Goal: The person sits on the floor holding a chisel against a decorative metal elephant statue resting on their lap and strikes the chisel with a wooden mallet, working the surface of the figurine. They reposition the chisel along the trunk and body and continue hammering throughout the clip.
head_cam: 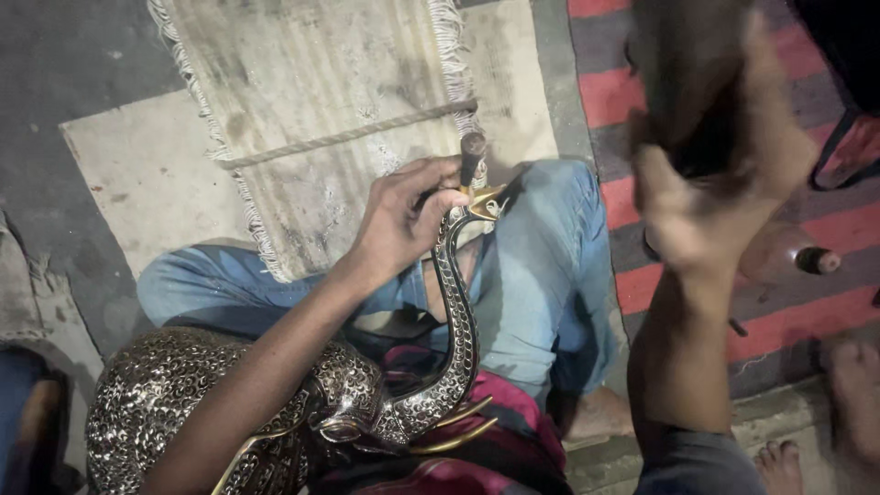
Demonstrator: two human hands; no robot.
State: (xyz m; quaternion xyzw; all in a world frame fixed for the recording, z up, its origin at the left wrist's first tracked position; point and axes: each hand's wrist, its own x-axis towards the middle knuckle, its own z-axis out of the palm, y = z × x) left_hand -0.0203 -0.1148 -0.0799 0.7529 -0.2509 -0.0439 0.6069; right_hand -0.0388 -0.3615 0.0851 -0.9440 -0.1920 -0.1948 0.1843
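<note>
Brass, engraved and dark-inlaid, the peacock figure [367, 394] is lying across the lap while the left hand [403, 220] is pinching a small chisel [471, 158] against its head. The right hand [715, 183] is gripping a blurred mallet [687, 73] overhead; striking squarely looks like the need.

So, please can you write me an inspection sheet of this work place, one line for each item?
Surface: grey floor with a worn fringed mat; a rope lies across it.
Job's things: engraved metal bird figure on the lap, its neck upright; a dark-tipped tool at its head.
Clutter: a rounded object with a dark tip on the striped rug.
Grippers: left hand holds the tool at the bird's head; right hand raised, blurred, gripping a dark object.
Cables: nothing seen.
Surroundings: bare feet at lower right.
</note>
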